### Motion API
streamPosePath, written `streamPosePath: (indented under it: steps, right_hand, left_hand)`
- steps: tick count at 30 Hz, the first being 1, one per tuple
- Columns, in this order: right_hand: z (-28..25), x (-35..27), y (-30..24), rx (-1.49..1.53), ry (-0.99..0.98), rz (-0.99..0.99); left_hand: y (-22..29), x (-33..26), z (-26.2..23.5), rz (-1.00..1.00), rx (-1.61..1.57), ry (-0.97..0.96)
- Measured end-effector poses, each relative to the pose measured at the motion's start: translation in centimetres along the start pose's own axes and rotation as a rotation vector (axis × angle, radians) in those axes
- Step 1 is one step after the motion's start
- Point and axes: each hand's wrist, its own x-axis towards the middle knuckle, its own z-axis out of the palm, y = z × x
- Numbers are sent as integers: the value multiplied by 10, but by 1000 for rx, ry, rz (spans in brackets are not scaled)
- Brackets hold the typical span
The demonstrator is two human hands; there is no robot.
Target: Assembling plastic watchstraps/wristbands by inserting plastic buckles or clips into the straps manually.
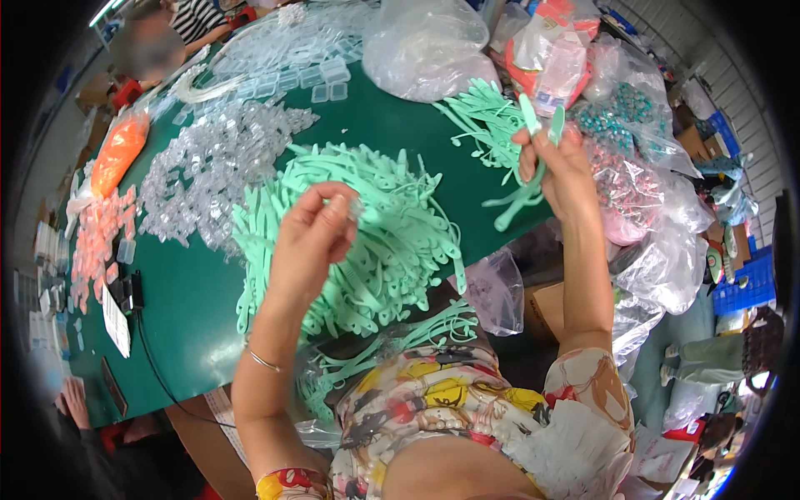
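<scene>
My right hand [560, 167] is raised at the right and grips a few mint-green rubbery straps [531, 114]. Their ends stick out above the fingers and hang down below them. My left hand [317, 227] is pinched over a large heap of the same green straps [383, 242]. At its fingertips is a small clear piece [356, 207], too blurred to name further. A smaller bunch of green straps [487, 121] lies on the table just beyond my right hand. More straps [433, 327] rest in clear plastic on my lap.
The green table [179, 333] also bears a pile of small clear plastic pieces [217, 158], clear boxes [333, 79], orange pieces [100, 237] and an orange bag [121, 154]. Stuffed plastic bags [633, 183] crowd the right edge. A black cable [150, 354] crosses the left side. Other people sit nearby.
</scene>
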Motion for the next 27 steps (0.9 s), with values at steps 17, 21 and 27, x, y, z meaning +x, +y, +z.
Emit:
streamPosePath:
  steps: [17, 21, 27]
  right_hand:
    - [116, -108, 48, 432, -652, 562]
    - [118, -110, 58, 465, -709, 603]
    - [121, -111, 60, 394, -755, 628]
  left_hand:
    - [-69, -86, 19, -43, -434, -13]
    - [-72, -91, 16, -44, -507, 9]
    - [-80, -97, 10, -96, -608, -16]
